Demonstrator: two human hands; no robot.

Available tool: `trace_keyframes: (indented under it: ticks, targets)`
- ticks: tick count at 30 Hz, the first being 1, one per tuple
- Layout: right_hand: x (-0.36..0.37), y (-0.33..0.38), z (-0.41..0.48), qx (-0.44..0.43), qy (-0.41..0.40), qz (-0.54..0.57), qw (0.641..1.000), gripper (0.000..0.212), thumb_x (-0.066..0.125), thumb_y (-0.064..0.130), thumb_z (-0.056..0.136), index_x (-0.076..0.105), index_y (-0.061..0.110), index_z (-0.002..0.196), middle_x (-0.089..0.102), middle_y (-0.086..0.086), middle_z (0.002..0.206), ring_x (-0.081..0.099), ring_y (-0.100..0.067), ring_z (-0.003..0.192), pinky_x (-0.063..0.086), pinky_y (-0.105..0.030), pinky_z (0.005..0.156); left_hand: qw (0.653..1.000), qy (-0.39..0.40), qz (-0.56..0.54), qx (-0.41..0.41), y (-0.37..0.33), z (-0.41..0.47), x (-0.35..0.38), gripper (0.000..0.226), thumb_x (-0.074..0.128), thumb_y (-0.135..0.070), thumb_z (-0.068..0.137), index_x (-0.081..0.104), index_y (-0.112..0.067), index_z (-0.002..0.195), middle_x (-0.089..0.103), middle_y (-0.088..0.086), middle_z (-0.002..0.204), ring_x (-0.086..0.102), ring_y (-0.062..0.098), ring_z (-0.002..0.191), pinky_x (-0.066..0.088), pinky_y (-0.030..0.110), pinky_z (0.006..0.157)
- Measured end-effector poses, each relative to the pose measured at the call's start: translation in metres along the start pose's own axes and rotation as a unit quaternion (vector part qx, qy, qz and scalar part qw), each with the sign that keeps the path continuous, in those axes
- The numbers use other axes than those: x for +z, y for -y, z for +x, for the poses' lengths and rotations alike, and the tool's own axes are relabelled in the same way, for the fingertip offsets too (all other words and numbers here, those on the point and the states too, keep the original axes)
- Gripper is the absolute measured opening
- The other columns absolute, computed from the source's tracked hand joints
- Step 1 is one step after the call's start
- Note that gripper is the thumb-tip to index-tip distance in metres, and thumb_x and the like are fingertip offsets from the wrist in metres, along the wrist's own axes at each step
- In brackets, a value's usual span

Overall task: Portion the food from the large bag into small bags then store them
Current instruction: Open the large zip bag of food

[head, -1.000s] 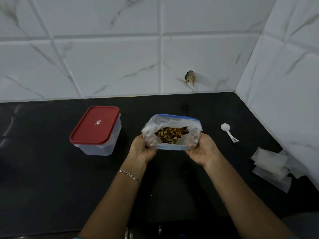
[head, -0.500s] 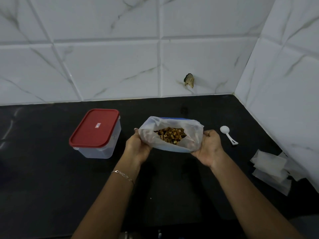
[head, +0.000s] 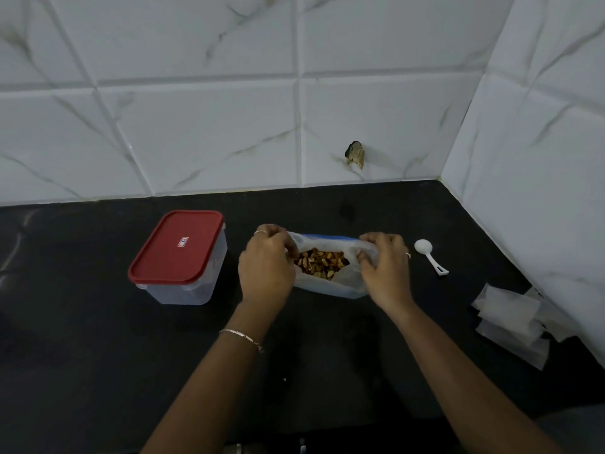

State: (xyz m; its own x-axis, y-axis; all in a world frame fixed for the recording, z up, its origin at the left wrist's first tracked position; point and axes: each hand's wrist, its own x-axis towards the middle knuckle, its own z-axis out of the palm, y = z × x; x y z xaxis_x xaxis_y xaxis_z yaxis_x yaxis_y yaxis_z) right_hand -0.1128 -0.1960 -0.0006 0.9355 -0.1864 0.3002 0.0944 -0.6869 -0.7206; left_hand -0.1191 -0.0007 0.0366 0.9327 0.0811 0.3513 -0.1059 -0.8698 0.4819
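Note:
A large clear zip bag [head: 330, 285] with a blue seal strip stands on the black counter, its mouth spread wide over brown nut pieces [head: 322, 263]. My left hand [head: 266, 267] grips the left rim of the bag with curled fingers. My right hand [head: 384, 267] grips the right rim the same way. A pile of small empty clear bags [head: 510, 319] lies at the right by the wall. A white plastic scoop [head: 429, 255] lies just right of my right hand.
A clear plastic box with a red lid [head: 178, 253] stands shut to the left of the bag. White marble tiles wall the back and right side. A chipped hole [head: 355, 154] shows in the back tile. The black counter [head: 98, 355] spreads toward me.
Both hands have turned over from holding the bag's sides with palms up to gripping its rim from above. The bag's mouth is pulled wider and lower.

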Motion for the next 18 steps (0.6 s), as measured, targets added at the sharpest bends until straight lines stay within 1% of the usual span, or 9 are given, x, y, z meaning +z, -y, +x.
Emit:
trace_keyframes:
  ticks: [3,6,8,10,11,12,14,15,18]
  targets:
    - [-0.005,-0.001,0.012,-0.012,0.012,-0.022,1.0,0.017,0.059,0.009,0.092,0.064,0.014,0.107,0.052,0.002,0.109,0.054,-0.013,0.102,0.034,-0.009,0.073,0.995,0.071,0.066,0.021,0.003,0.009,-0.003,0.039,0.068,-0.01,0.084,0.063,-0.024,0.12,0.05,0.002,0.133,0.055,0.02,0.114,0.052,0.036,0.092]
    - [-0.011,-0.003,0.022,-0.025,0.009,-0.019,0.999,0.015,0.055,0.007,0.094,0.065,0.01,0.104,0.058,0.004,0.099,0.055,-0.009,0.092,0.036,-0.007,0.068,0.985,0.109,0.132,0.033,0.008,0.018,-0.008,0.065,0.067,-0.011,0.086,0.041,-0.031,0.143,0.049,0.006,0.135,0.054,0.026,0.119,0.051,0.04,0.094]
    - [-0.016,-0.003,0.029,0.013,0.011,0.018,1.0,0.014,0.055,0.011,0.095,0.066,0.012,0.104,0.063,0.001,0.1,0.058,-0.011,0.093,0.044,-0.016,0.076,0.98,0.124,0.15,0.036,0.014,0.023,-0.012,0.073,0.067,-0.01,0.086,0.033,-0.035,0.146,0.05,0.008,0.131,0.055,0.028,0.117,0.051,0.041,0.092]
    - [-0.02,0.0,0.037,0.12,0.034,0.105,0.987,0.011,0.055,0.013,0.096,0.065,0.017,0.099,0.064,-0.001,0.104,0.06,-0.016,0.099,0.05,-0.03,0.086,0.976,0.153,0.15,0.041,0.017,0.027,-0.012,0.077,0.066,-0.01,0.087,0.028,-0.038,0.148,0.05,0.009,0.129,0.055,0.029,0.117,0.05,0.041,0.093]
    - [-0.023,0.005,0.04,0.189,0.054,0.185,0.963,0.011,0.054,0.013,0.097,0.063,0.018,0.095,0.064,-0.003,0.106,0.06,-0.018,0.101,0.052,-0.035,0.088,0.972,0.172,0.151,0.044,0.017,0.028,-0.012,0.079,0.065,-0.01,0.087,0.025,-0.039,0.149,0.05,0.01,0.129,0.054,0.029,0.117,0.05,0.041,0.094]
    - [-0.026,0.009,0.043,0.258,0.076,0.279,0.922,0.012,0.052,0.011,0.098,0.061,0.018,0.094,0.065,-0.006,0.108,0.062,-0.02,0.101,0.053,-0.037,0.087,0.969,0.189,0.15,0.047,0.017,0.028,-0.01,0.081,0.065,-0.011,0.087,0.023,-0.04,0.149,0.049,0.01,0.128,0.054,0.029,0.116,0.05,0.041,0.094]
    - [-0.03,0.017,0.045,0.362,0.106,0.435,0.818,0.013,0.048,0.007,0.099,0.059,0.014,0.102,0.065,-0.01,0.108,0.064,-0.023,0.1,0.054,-0.038,0.082,0.969,0.204,0.129,0.043,0.019,0.029,-0.007,0.083,0.064,-0.011,0.086,0.02,-0.042,0.149,0.047,0.01,0.128,0.053,0.029,0.114,0.05,0.04,0.093]
    - [-0.031,0.019,0.045,0.389,0.108,0.476,0.781,0.015,0.047,0.006,0.099,0.058,0.011,0.107,0.065,-0.012,0.108,0.065,-0.024,0.101,0.054,-0.039,0.082,0.973,0.201,0.104,0.033,0.02,0.028,-0.005,0.083,0.063,-0.009,0.086,0.02,-0.043,0.149,0.046,0.009,0.128,0.052,0.028,0.114,0.051,0.04,0.093]
    - [-0.029,0.021,0.042,0.417,0.107,0.52,0.738,0.02,0.046,0.005,0.099,0.055,0.009,0.117,0.064,-0.015,0.108,0.065,-0.025,0.097,0.054,-0.041,0.077,0.994,0.104,-0.011,0.024,0.023,0.024,0.001,0.056,0.062,-0.01,0.086,0.046,-0.033,0.135,0.051,0.006,0.123,0.052,0.021,0.111,0.048,0.029,0.087]
